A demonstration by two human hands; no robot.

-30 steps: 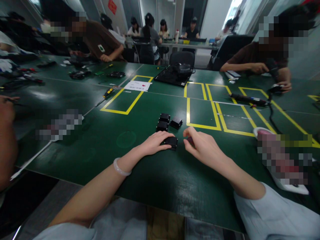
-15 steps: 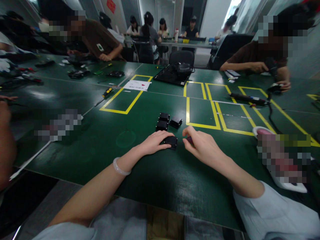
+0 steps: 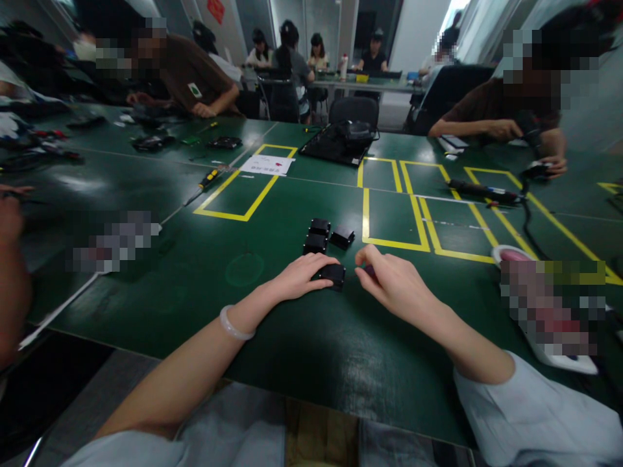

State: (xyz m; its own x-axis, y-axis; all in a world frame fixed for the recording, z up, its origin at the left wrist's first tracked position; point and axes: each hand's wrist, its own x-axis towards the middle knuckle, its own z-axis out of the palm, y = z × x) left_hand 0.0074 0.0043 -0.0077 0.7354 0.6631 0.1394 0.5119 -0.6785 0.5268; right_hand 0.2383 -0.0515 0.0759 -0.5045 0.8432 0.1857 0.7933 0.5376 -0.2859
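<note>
My left hand [image 3: 304, 275] holds a small black block [image 3: 333, 275] on the green table [image 3: 292, 337], its fingers and thumb around the block's left part. Just to the right, my right hand [image 3: 384, 275] is curled with the fingers bent toward the thumb; a small dark thing shows between them, too hidden to name. Beyond my left hand two black blocks, a far one [image 3: 320, 226] and a nearer one [image 3: 316, 243], stand in a row. Another black block [image 3: 342, 237] lies slightly tilted to their right.
Yellow tape frames [image 3: 396, 246] mark the table. A screwdriver [image 3: 209, 178] and white paper [image 3: 267, 165] lie left of centre, a black panel [image 3: 333, 146] behind. A white tray [image 3: 579, 364] is at right. Co-workers sit at both sides.
</note>
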